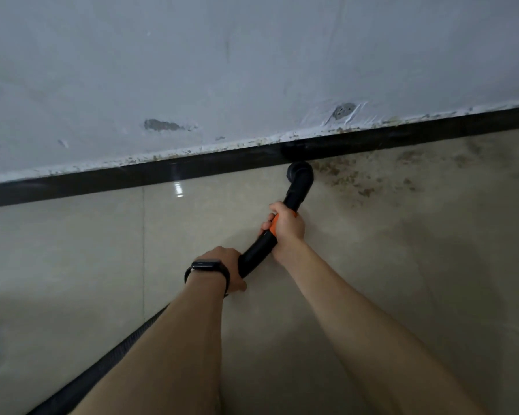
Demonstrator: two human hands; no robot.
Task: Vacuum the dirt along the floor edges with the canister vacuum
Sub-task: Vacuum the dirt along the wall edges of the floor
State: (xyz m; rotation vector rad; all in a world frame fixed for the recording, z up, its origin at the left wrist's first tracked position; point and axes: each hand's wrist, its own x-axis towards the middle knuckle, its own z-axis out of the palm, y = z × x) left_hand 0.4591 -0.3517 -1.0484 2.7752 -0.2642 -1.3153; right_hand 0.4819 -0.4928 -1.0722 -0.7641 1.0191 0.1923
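Note:
A black vacuum wand with an orange collar points at the foot of the wall, its curved nozzle tip touching the dark skirting. My right hand grips the wand at the orange collar. My left hand, with a black watch on the wrist, grips the wand lower down near the hose end. Brown dirt is scattered on the beige floor tiles just right of the nozzle, along the skirting. The ribbed black hose trails back under my left forearm to the lower left. The canister is out of view.
A grey-white wall with chipped plaster patches rises behind the skirting. Dusty specks line the top edge of the skirting. Glossy beige floor tiles spread to the left and right of my arms.

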